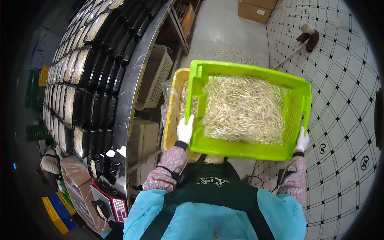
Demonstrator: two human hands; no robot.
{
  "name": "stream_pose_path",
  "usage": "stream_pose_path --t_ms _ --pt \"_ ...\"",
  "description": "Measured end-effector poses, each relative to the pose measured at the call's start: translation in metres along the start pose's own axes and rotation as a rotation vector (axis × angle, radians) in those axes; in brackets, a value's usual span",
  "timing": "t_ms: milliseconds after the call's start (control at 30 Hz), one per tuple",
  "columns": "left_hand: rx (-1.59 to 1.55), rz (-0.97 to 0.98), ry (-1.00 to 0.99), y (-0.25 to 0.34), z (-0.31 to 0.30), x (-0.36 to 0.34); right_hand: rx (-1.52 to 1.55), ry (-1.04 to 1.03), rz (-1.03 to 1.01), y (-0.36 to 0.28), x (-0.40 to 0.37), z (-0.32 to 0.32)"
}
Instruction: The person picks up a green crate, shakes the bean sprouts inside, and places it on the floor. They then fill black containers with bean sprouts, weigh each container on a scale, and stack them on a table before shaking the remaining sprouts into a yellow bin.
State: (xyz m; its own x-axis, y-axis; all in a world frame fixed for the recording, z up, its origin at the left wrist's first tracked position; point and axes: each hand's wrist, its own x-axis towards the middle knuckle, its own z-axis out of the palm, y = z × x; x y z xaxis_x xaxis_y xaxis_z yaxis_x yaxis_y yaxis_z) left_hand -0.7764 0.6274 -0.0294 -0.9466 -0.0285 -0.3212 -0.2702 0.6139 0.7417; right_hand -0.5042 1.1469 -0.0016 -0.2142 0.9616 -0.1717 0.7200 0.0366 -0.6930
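A bright green plastic crate (252,151) is held up in front of my body, tilted a little, with a layer of pale bean sprouts (244,110) inside. My left hand (185,130), in a white glove, grips its left side near the front corner. At the right side my right hand (303,141), also gloved in white, is closed on the crate's edge, its fingers partly hidden. Below and to the left of the green crate stands a yellow crate (172,108), partly covered by it, with more sprouts showing inside.
Stacked black trays of sprouts (80,68) fill the metal table (138,68) at left, with a red scale (116,206) at its near end. Under it sits a white basket (154,80). A cardboard box (256,10) lies ahead; a patterned sheet wall (340,100) stands right. Another person (51,164) is far left.
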Motion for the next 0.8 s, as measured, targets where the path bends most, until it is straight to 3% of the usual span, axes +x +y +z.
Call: stream_pose_path --t_ms 67,100,133,200,267,300,333,400,467,500,533,600,667,800 --pt "-0.031 0.061 0.051 -0.043 -0.031 0.001 -0.189 -0.052 0.0 -0.013 -0.048 0.015" --pt "-0.179 -0.064 0.045 -0.056 -0.055 0.003 -0.178 -0.045 -0.091 -0.026 -0.081 0.03" --pt "-0.306 -0.058 0.093 -0.066 -0.073 0.008 -0.158 -0.034 -0.176 -0.033 -0.102 0.046" --pt "-0.301 -0.088 0.163 -0.077 -0.093 0.023 -0.028 -0.145 -0.165 -0.025 -0.107 0.069" --pt "-0.236 -0.024 0.157 -0.038 -0.073 0.024 0.057 -0.146 -0.115 -0.039 -0.081 0.056" --pt "-0.104 0.058 0.15 -0.032 -0.051 0.029 -0.025 -0.031 -0.173 -0.047 -0.066 0.041" --pt "0.02 0.135 0.146 -0.028 -0.029 0.029 0.15 -0.019 -0.087 -0.053 -0.052 0.025" --pt "-0.063 0.086 0.078 -0.02 0.001 0.005 0.225 0.081 -0.051 -0.025 -0.022 0.004" --pt "-0.011 0.198 0.22 -0.04 -0.01 -0.009 0.325 0.051 -0.015 -0.019 -0.044 0.006" --pt "-0.033 0.189 0.187 -0.047 -0.036 -0.009 0.169 0.039 -0.093 -0.018 -0.066 0.015" --pt "-0.16 -0.018 0.152 -0.058 -0.059 -0.005 0.02 0.028 -0.169 -0.022 -0.089 0.029" --pt "-0.5 -0.066 0.191 -0.085 -0.088 0.01 0.034 -0.101 -0.271 -0.03 -0.124 0.052" --pt "-0.496 -0.111 0.217 -0.055 -0.089 0.008 0.057 -0.065 -0.307 -0.038 -0.113 0.061" --pt "-0.052 0.084 0.111 -0.01 -0.023 0.0 0.124 0.032 -0.018 -0.079 -0.042 0.004"
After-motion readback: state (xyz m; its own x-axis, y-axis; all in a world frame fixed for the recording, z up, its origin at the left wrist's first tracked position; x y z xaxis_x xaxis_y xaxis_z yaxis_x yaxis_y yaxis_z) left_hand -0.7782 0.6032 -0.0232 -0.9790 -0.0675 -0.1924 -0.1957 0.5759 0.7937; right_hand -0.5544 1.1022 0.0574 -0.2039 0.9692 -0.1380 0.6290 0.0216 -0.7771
